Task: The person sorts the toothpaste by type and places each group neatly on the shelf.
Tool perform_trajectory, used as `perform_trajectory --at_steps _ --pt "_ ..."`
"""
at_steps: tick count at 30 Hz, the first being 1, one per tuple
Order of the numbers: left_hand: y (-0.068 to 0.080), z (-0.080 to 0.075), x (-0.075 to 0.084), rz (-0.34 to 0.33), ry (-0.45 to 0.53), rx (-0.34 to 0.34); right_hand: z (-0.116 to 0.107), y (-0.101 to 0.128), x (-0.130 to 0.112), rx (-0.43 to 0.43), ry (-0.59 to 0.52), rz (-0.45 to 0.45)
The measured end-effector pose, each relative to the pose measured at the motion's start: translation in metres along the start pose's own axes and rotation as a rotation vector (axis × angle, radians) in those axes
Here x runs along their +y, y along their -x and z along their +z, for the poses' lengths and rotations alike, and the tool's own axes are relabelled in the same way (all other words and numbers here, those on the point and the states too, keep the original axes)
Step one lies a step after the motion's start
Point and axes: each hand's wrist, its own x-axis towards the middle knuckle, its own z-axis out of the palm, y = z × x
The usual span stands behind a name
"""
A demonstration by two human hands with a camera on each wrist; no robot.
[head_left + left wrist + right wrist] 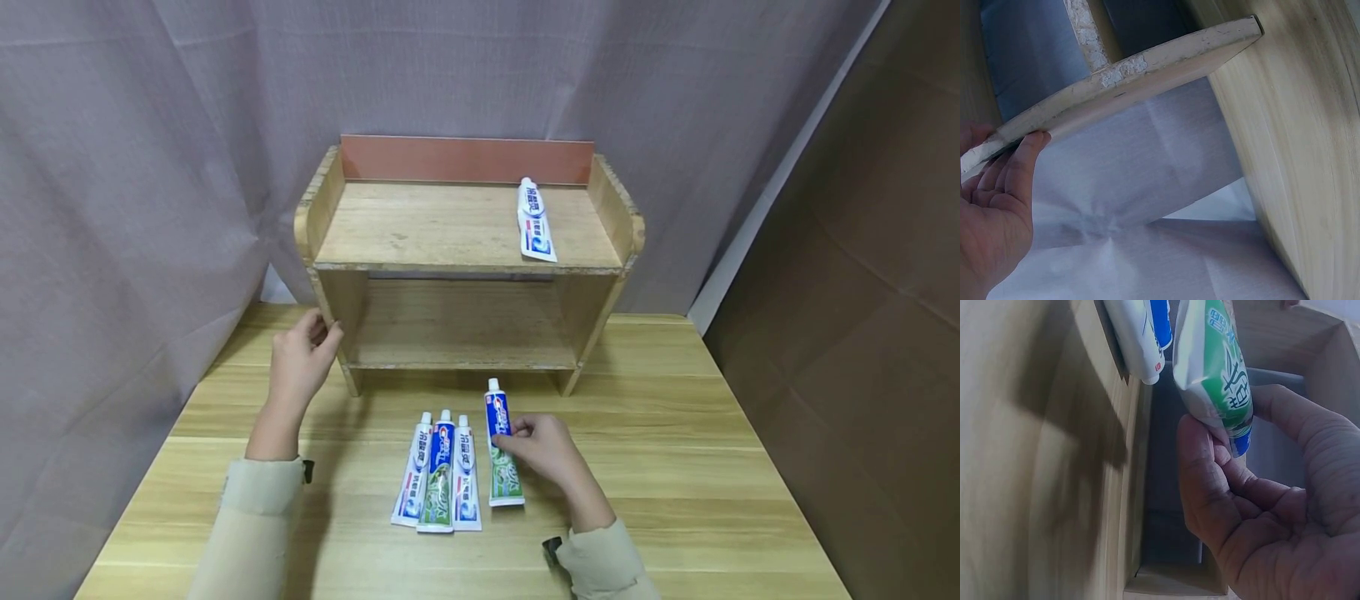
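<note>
The right hand [546, 450] pinches the blue-green tube [506, 477] at mid-length, probably for balance, at two o'clock from three lying tubes [440, 475], while the left hand [302, 348] grips the shelf [427, 225] at eight o'clock, perhaps for steadiness.

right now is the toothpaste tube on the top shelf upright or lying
Lying: the toothpaste tube has its cap toward the backboard, crimped end frontward.
</note>
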Motion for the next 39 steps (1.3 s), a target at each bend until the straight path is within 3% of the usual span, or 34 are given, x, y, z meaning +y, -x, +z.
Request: perform_trajectory --at_steps 39 --pt "0.0 0.0 0.0 0.01 -0.022 0.013 -0.012 -0.008 -0.015 0.032 0.001 0.004"
